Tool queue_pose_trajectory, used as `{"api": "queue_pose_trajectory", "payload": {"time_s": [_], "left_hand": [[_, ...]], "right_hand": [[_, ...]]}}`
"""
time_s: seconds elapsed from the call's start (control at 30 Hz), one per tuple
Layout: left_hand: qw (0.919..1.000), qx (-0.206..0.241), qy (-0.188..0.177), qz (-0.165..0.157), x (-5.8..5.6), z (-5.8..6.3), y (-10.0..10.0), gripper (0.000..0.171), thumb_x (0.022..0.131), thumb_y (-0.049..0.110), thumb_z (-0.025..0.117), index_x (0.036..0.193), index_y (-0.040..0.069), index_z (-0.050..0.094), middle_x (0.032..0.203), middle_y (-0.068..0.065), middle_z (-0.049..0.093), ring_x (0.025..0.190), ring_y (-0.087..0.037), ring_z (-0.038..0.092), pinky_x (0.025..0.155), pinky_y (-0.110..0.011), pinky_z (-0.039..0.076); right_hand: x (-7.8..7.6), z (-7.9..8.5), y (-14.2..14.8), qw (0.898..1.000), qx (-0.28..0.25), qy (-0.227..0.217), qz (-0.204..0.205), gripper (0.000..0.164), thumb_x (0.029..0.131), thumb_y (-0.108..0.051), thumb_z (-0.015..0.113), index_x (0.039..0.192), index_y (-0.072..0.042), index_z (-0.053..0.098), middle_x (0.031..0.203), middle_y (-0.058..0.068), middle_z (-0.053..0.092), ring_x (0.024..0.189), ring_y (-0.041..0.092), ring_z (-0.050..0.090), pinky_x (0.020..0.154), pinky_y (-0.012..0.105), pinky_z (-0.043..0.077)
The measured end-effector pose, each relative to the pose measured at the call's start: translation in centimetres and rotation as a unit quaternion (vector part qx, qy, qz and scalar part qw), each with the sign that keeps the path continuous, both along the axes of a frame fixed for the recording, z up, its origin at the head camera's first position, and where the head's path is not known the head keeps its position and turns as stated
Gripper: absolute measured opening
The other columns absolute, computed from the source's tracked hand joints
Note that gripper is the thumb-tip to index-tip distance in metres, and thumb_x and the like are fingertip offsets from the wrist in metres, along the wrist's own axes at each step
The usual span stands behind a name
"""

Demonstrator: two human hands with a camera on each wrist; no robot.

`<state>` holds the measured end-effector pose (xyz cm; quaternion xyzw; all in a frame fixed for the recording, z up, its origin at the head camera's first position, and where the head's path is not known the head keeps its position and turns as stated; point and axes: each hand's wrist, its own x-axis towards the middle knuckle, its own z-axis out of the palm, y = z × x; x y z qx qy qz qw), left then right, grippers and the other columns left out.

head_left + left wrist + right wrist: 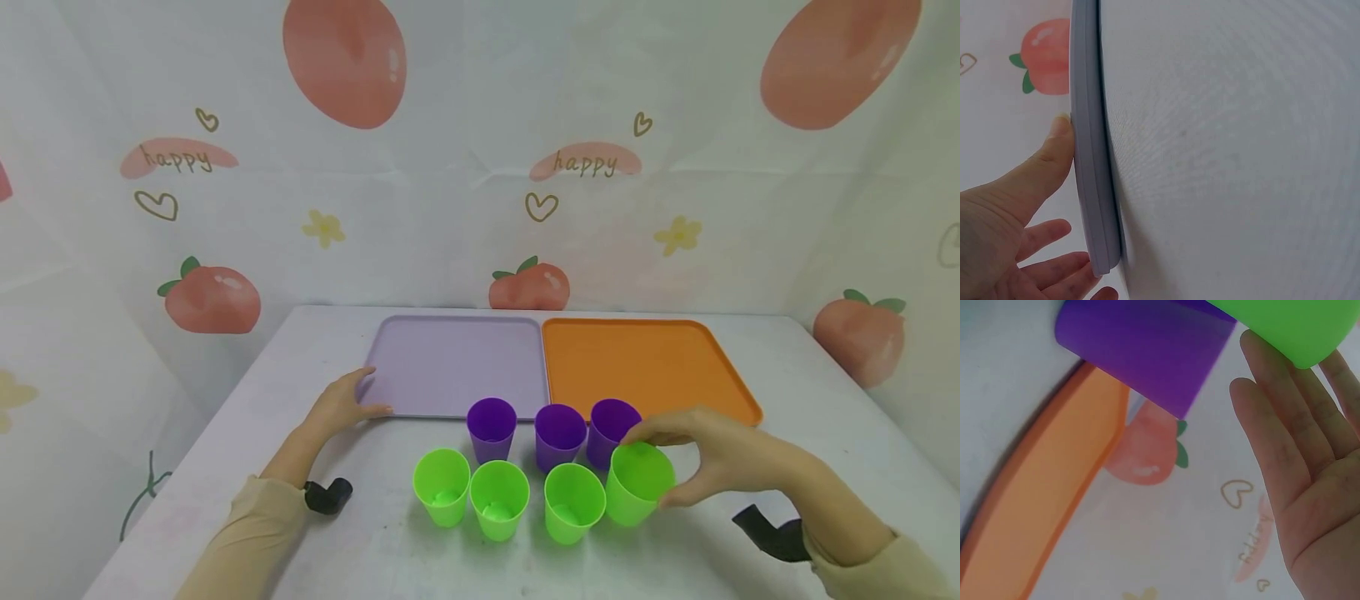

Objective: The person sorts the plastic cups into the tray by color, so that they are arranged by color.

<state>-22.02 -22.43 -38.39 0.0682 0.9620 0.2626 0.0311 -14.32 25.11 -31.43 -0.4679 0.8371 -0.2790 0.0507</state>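
In the head view my left hand (pixel 339 407) is at the near left corner of the lavender tray (pixel 457 367). Its thumb lies along the tray's rim (pixel 1092 156) in the left wrist view, with the other fingers loosely spread by the corner. My right hand (pixel 720 454) holds the rightmost green cup (pixel 637 492), fingers at the far side of its rim and thumb at its right side. Three more green cups (pixel 442 492) (pixel 498 504) (pixel 572 508) stand to its left. Behind the row are three purple cups (pixel 492 433) (pixel 558 442) (pixel 606 437), mouths up.
An orange tray (pixel 637 362) lies right of the lavender one, their sides meeting. A white backdrop printed with peaches (pixel 528 287) rises behind the table (pixel 360 542). Black wrist mounts (pixel 328 496) (pixel 772 533) stick out beside both wrists.
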Motion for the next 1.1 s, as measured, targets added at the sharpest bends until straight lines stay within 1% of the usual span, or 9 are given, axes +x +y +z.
{"api": "queue_pose_trajectory", "payload": {"time_s": [0.17,0.37,0.47,0.53,0.7,0.87,1.0,1.1], "left_hand": [[1.0000,0.000,0.003,0.001,0.0,0.0,-0.1,0.083,0.075,0.034,0.076,0.136,-0.007,0.038,0.139,-0.033,0.039,0.130,-0.050,0.035,0.108,-0.057,0.033],[1.0000,-0.003,0.000,0.005,-0.1,-0.1,-0.1,0.083,0.075,0.035,0.076,0.136,-0.006,0.038,0.140,-0.032,0.039,0.130,-0.050,0.035,0.108,-0.058,0.033],[1.0000,-0.006,0.000,0.007,-0.1,-0.1,-0.1,0.083,0.075,0.035,0.076,0.136,-0.006,0.039,0.139,-0.032,0.039,0.130,-0.049,0.036,0.108,-0.057,0.033],[0.9999,-0.007,0.001,0.009,-0.1,-0.2,-0.1,0.082,0.075,0.035,0.076,0.136,-0.006,0.039,0.139,-0.032,0.040,0.129,-0.049,0.036,0.108,-0.057,0.034],[0.9999,-0.009,0.001,0.012,-0.2,-0.1,-0.1,0.083,0.074,0.035,0.077,0.135,-0.007,0.040,0.138,-0.032,0.041,0.129,-0.049,0.037,0.108,-0.056,0.034],[0.9998,-0.011,-0.001,0.014,-0.3,-0.1,-0.1,0.083,0.074,0.034,0.077,0.135,-0.008,0.040,0.138,-0.032,0.041,0.129,-0.049,0.037,0.108,-0.056,0.034],[0.9998,-0.012,-0.003,0.018,-0.3,-0.2,-0.1,0.083,0.073,0.034,0.078,0.135,-0.007,0.040,0.138,-0.032,0.041,0.130,-0.048,0.037,0.108,-0.056,0.034],[0.9997,-0.013,-0.005,0.020,-0.4,-0.3,-0.1,0.083,0.073,0.035,0.078,0.135,-0.007,0.040,0.139,-0.032,0.041,0.130,-0.048,0.037,0.108,-0.056,0.034]], "right_hand": [[-0.1,1.0,0.2,1.000,-0.012,0.022,0.011,0.051,0.072,-0.026,0.080,0.117,-0.015,0.059,0.109,-0.007,0.067,0.101,0.005,0.064,0.082,0.025,0.057],[-0.2,2.3,0.2,1.000,-0.018,0.010,0.006,0.053,0.073,-0.024,0.080,0.120,-0.014,0.058,0.112,-0.005,0.066,0.105,0.003,0.062,0.088,0.018,0.054],[-0.3,3.0,0.2,1.000,-0.028,0.007,0.008,0.055,0.072,-0.021,0.080,0.121,-0.012,0.057,0.114,-0.003,0.066,0.106,0.002,0.061,0.088,0.016,0.053],[-0.4,3.5,0.1,0.999,-0.028,0.020,0.005,0.056,0.072,-0.021,0.081,0.122,-0.012,0.057,0.114,-0.004,0.066,0.105,0.002,0.062,0.087,0.016,0.053],[-0.8,4.7,-0.1,0.997,-0.023,0.069,-0.005,0.058,0.069,-0.022,0.083,0.121,-0.014,0.057,0.112,-0.008,0.066,0.101,0.002,0.063,0.086,0.013,0.052],[-1.4,5.6,-0.3,0.996,-0.028,0.090,-0.007,0.061,0.067,-0.018,0.084,0.122,-0.011,0.058,0.113,-0.007,0.066,0.102,0.000,0.062,0.088,0.010,0.049],[-2.0,6.3,-0.7,0.994,-0.022,0.104,-0.013,0.062,0.067,-0.017,0.084,0.123,-0.010,0.057,0.113,-0.007,0.066,0.101,0.000,0.061,0.086,0.013,0.052],[-2.4,6.7,-1.3,0.995,-0.018,0.099,-0.016,0.062,0.068,-0.017,0.083,0.124,-0.011,0.057,0.111,-0.007,0.066,0.101,0.000,0.061,0.085,0.017,0.054]]}}
